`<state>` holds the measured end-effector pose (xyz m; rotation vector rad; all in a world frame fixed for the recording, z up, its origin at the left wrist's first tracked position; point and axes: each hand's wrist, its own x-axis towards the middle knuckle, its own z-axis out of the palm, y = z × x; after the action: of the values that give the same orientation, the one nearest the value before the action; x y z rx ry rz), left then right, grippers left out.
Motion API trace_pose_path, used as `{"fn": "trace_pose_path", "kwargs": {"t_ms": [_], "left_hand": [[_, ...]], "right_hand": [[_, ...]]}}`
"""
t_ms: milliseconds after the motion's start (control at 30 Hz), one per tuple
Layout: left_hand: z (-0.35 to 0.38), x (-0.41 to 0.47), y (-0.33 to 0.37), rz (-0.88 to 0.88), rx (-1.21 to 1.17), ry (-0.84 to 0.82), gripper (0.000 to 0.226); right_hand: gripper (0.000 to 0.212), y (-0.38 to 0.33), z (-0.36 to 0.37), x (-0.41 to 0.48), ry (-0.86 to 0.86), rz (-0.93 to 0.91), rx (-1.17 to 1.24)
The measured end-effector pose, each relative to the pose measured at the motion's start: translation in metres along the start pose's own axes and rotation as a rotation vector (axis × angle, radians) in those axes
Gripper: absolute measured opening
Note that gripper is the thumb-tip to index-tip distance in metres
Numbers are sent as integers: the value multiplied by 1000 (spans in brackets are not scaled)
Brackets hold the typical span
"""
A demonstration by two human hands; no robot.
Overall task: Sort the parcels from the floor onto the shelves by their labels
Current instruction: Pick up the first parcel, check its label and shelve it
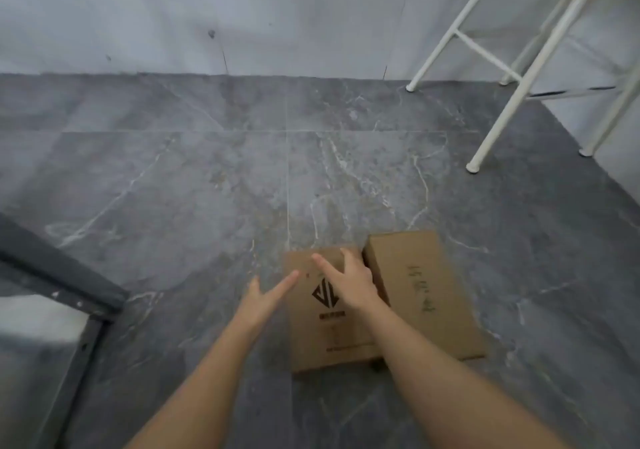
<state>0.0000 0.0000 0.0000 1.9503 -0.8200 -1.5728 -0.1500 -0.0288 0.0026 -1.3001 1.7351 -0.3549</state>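
Observation:
Two brown cardboard parcels lie side by side on the grey marble floor. The left parcel [327,330] carries a black diamond logo and printed text on top. The right parcel [424,292] has handwritten marks along its top. My right hand [349,280] hovers over the far end of the left parcel, fingers spread, its thumb side near the gap between the two parcels. My left hand [265,298] is open just left of the same parcel, fingers stretched toward its left edge. Neither hand grips anything.
A dark metal shelf frame [59,275] juts in at the lower left. White legs of a stool or table [519,77] stand at the upper right near the white tiled wall [242,15]. Grey floor [207,171] stretches ahead.

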Motion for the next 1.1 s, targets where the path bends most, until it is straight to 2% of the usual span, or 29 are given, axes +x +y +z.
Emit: {"fn": "trace_pose_path", "kwargs": {"t_ms": [100,200,300,367,433,500,633,733,900,1033,1100], "left_hand": [[23,16,-13,-38,-18,-70,101],[38,26,-25,-23,-69,-91,109],[42,29,-32,-32,-110,-67,87],[42,30,-36,-57,-147,-69,82],[41,30,-38,-64,-138,-70,84],[42,33,-40,-54,-151,-57,84],[46,33,-45,-63,-247,-41,78],[42,21,-38,-28,-322,-68,84],[-4,-45,25,125,-391,-7,110],[-60,-158,121,232,-375,57,87],[-89,-227,177,285,-352,61,84]], "right_hand": [[85,15,6,15,138,-62,-114],[90,29,8,16,165,-20,11],[94,41,9,16,180,44,217],[87,44,8,17,185,54,259],[76,45,4,17,161,75,310],[74,49,3,19,116,92,338],[96,57,4,15,31,125,453],[100,47,-5,8,-36,91,506],[99,-28,-40,-38,-24,-63,490],[97,-136,-98,-126,19,-201,521],[96,-194,-140,-177,6,-250,535]]}}
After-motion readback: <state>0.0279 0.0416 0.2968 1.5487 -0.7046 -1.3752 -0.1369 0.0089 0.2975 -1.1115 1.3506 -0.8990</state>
